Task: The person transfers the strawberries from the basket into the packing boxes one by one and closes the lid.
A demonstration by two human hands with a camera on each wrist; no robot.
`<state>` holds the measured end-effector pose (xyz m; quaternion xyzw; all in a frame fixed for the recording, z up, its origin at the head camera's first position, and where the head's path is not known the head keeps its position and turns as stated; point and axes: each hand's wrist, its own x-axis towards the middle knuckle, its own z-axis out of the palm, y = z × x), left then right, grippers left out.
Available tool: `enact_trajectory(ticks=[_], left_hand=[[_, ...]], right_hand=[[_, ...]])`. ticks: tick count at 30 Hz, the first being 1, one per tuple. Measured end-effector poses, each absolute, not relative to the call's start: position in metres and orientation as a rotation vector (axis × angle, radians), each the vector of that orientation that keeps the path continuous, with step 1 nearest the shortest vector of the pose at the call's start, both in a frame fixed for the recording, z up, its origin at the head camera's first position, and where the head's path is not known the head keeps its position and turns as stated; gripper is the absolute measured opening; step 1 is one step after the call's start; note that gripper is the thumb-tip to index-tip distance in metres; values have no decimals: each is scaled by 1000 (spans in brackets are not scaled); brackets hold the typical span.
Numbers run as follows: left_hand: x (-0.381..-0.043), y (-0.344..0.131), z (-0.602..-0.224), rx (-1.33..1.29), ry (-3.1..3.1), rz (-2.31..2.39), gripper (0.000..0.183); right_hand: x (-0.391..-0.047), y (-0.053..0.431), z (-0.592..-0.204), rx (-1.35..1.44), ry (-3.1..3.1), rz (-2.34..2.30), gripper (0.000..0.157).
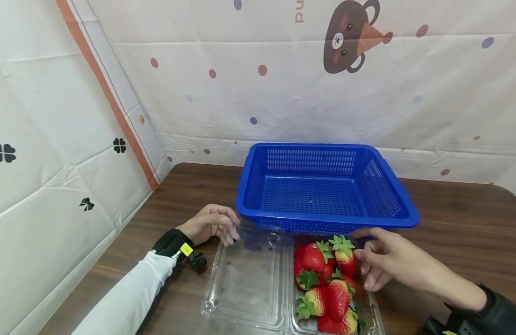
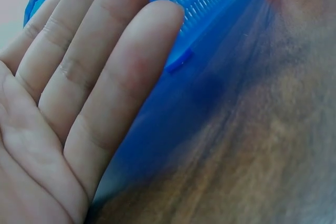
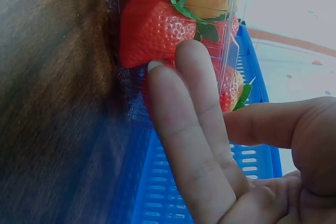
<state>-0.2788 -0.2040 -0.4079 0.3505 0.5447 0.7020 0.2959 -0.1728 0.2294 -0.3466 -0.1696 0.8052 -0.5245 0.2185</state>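
A clear plastic clamshell box lies unfolded on the table, its lid (image 1: 251, 279) to the left and its strawberry-filled base (image 1: 371, 316) to the right. Several red strawberries (image 1: 337, 298) with green leaves fill the base. At the lid's far left corner is my left hand (image 1: 213, 225); in the left wrist view its fingers (image 2: 121, 72) look straight, and nothing is seen gripped. My right hand (image 1: 388, 258) holds the base's right side, thumb at the rim and fingers (image 3: 173, 108) along the outer wall. The thumb's contact is partly hidden.
Behind the box stands a blue plastic basket (image 1: 325, 218) with slotted walls and no contents. The brown wooden table (image 1: 442, 223) ends at a white patterned cloth (image 1: 283, 93) hanging at the back and left.
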Motion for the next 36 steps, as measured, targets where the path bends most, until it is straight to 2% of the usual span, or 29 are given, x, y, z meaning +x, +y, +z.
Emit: enact_trajectory(ticks=[7,14,19,31,36], left_hand=[[-279,-204,-409,952,1465,1871,33],[-278,-203,-409,891,1466,1889,15],[-276,-201,-406,860,1498,1894,11],[-266,-176,-403,1041,1328,1895,34],[-261,-165,-403,1031,1302,1940,35]], right_hand=[[-172,229,-347,-450,2233,-1446,46],[-173,229,-347,-476,2218,-1461,46],[-172,228,-347,-470,2238,-1452,47],[-170,224,-347,-471,2286,-1444,52],[-170,224,-347,-498,2266,-1460,49]])
